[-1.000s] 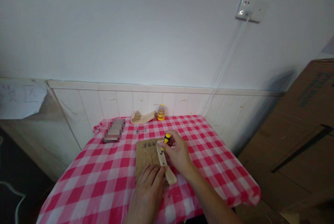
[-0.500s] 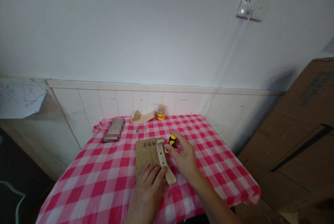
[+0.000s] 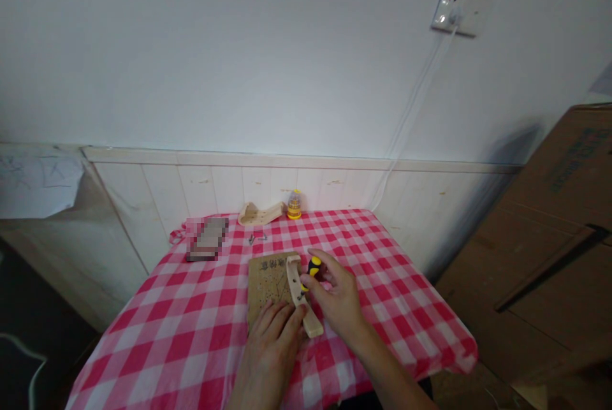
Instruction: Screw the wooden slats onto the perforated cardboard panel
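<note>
A brown wooden board [image 3: 268, 281] lies on the red-and-white checked tablecloth [image 3: 201, 327]. Across its right side rests a pale curved wooden strip [image 3: 299, 295]. My left hand [image 3: 273, 340] lies flat with fingers stretched out, pressing on the board and the near end of the strip. My right hand [image 3: 337, 298] is closed around a short yellow-and-black screwdriver [image 3: 313, 268], whose tip points down at the strip.
At the table's far edge lie another pale wooden piece [image 3: 261, 213], a small yellow container [image 3: 294, 205], some small metal parts [image 3: 258, 238] and a blurred dark object [image 3: 208, 239]. A large cardboard box [image 3: 549, 231] stands to the right. A cable hangs from a wall socket [image 3: 459, 11].
My right hand has shifted right and lowered with the screwdriver, from above the strip's far end to beside its middle. My left hand has stayed in place.
</note>
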